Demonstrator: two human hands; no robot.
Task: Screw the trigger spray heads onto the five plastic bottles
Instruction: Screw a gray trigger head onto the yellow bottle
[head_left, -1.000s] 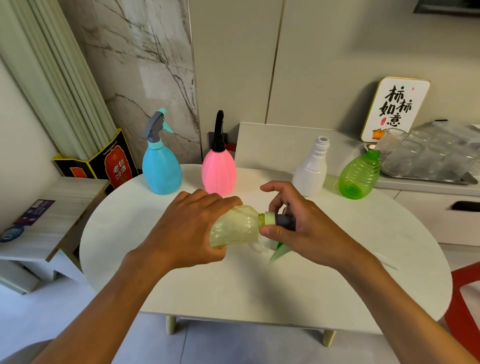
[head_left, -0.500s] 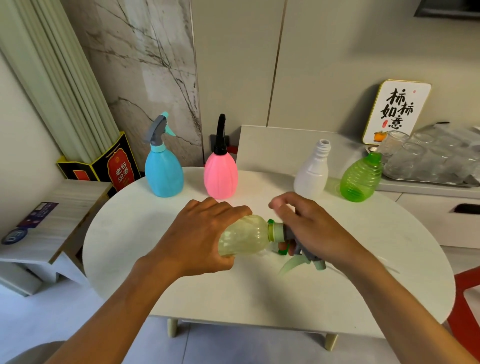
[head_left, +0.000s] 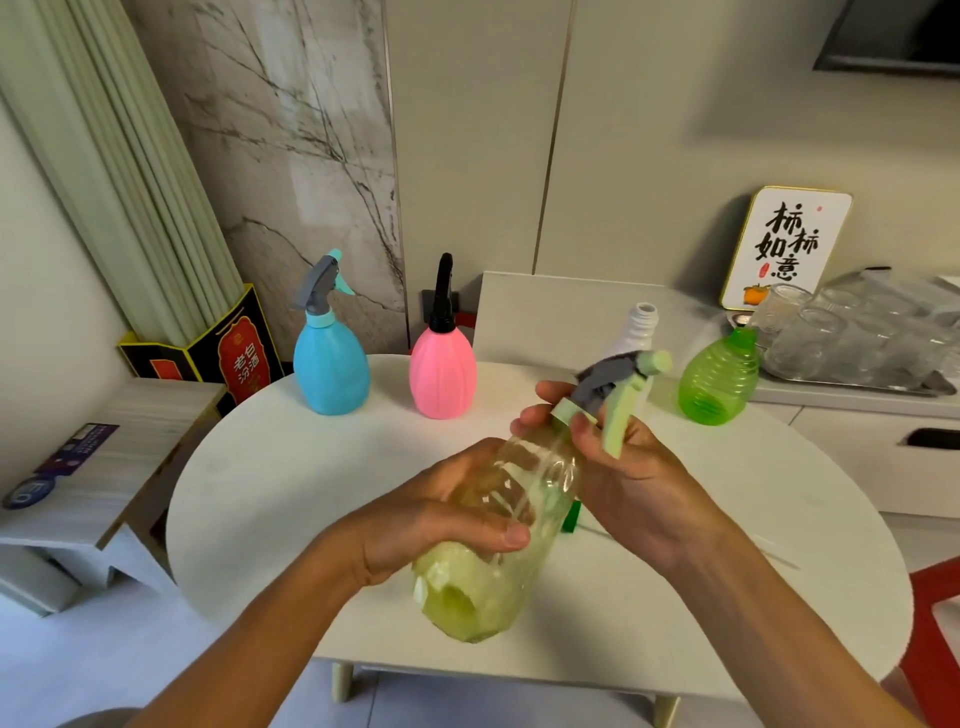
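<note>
Holding the pale yellow bottle (head_left: 498, 525) tilted up over the table (head_left: 249, 483), the left hand (head_left: 441, 519) is wrapping its fingers snug around the body while the right hand (head_left: 618, 467) is pinching the collar of the grey-and-green spray head (head_left: 618, 379) sitting on the neck. Looks like bottle three is getting done, I'd guess: the blue bottle (head_left: 331, 371) and pink bottle (head_left: 442, 375) are already wearing heads. The white bottle (head_left: 638, 332) is showing a bare neck, and the green bottle (head_left: 719, 382) seems headless too. Something green (head_left: 570, 514) is peeking out behind the bottle, mostly hidden. Can't tell how tight the collar is.
</note>
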